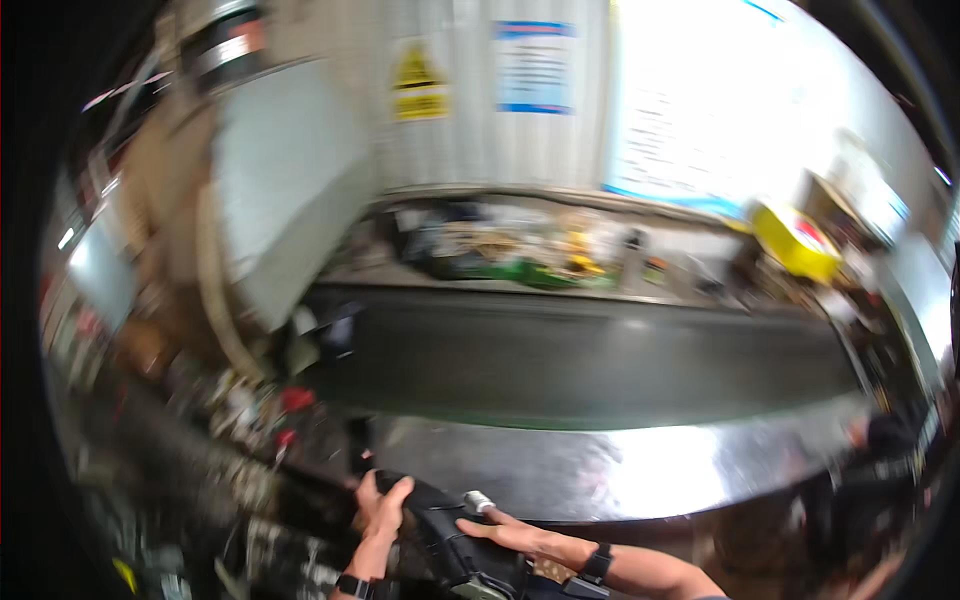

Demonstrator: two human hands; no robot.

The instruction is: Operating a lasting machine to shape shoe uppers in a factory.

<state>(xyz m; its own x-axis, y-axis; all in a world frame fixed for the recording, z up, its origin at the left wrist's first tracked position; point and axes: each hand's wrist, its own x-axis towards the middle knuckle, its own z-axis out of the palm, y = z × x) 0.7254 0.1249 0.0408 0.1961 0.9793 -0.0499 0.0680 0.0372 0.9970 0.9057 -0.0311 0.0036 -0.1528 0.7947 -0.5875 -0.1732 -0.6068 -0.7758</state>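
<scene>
Fingers (367, 490) of left hand (380, 515) and right hand (515, 537) clasp a black object (432, 508) near the metal table (440, 455), dark belt (580, 360) and clutter (490, 243) beyond.

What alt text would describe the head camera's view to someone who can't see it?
A person's left hand and right hand touch a bulky black object beside a shiny metal ledge and a long dark surface. Blurred clutter lies beyond, with a yellow container at right.

Left hand (380, 508) and right hand (510, 533) at a bulky black item (432, 522), small silvery piece (477, 500) beside the right, shiny metal ledge (500, 470), dark conveyor belt (590, 360), yellow container (793, 241), yellow warning sign (420, 82) on corrugated wall (465, 150)
</scene>
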